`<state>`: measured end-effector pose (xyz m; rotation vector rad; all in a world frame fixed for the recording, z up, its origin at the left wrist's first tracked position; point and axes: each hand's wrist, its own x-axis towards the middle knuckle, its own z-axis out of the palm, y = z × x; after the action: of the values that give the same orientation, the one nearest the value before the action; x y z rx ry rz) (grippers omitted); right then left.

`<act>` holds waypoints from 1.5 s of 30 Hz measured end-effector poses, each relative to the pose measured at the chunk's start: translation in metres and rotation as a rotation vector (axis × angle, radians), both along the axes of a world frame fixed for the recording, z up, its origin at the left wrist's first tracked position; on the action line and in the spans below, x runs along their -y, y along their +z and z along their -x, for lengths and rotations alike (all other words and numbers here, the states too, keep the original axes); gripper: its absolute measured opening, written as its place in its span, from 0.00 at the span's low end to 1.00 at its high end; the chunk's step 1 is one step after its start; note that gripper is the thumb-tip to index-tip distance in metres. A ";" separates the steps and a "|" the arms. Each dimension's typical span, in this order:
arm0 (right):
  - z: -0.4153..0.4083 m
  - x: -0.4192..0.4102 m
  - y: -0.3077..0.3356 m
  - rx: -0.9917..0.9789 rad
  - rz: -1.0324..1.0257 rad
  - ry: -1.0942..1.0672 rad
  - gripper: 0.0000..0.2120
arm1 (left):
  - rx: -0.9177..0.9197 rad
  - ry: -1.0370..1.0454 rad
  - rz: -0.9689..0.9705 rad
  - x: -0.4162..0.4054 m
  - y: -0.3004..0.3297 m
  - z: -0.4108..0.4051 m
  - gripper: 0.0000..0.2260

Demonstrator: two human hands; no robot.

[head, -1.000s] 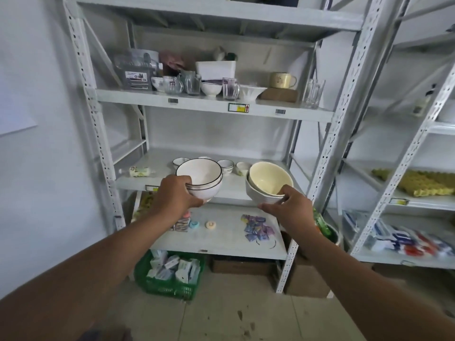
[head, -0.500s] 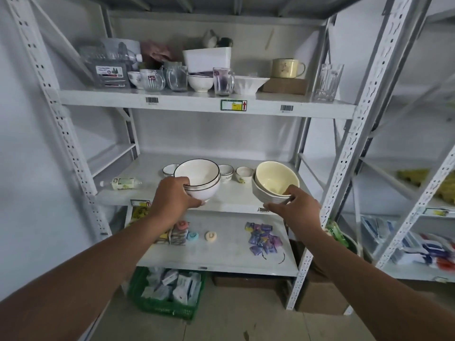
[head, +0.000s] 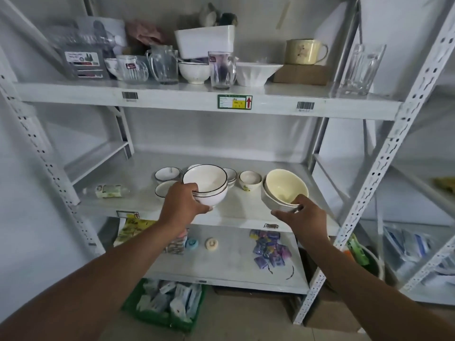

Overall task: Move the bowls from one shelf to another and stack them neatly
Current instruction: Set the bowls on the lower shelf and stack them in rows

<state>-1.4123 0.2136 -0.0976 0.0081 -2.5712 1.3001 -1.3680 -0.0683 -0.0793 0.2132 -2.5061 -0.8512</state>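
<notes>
The left hand [head: 183, 201] holds two white bowls [head: 205, 185] with dark rims, one inside the other. The right hand [head: 301, 214] holds two cream bowls [head: 285, 189], nested too. Both pairs are near the front edge of the middle shelf [head: 236, 217], and I think they are being put down. Small bowls [head: 250, 179] toward the back are not stacked yet. The shelves are grey metal by a pale wall, with cups [head: 306, 51] higher up.

Upper shelf edge [head: 197, 100]: green label [head: 234, 102] with red up-arrow, print too small to read; two barcode stickers [head: 129, 95], digits unreadable.
</notes>
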 end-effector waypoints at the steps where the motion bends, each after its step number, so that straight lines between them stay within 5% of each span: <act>1: 0.009 0.004 -0.004 0.001 -0.007 -0.005 0.19 | 0.009 -0.010 0.001 0.003 -0.006 0.012 0.21; 15: 0.126 0.079 -0.059 0.042 0.065 -0.145 0.20 | 0.061 -0.112 0.025 0.051 -0.069 0.160 0.20; 45: 0.227 0.097 -0.182 0.310 0.125 -0.157 0.12 | 0.269 -0.162 -0.040 0.025 -0.215 0.264 0.17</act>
<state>-1.6398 0.1171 -0.2797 -0.4428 -2.6638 1.4990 -1.6325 -0.0935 -0.2941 0.1468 -2.7885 -0.9958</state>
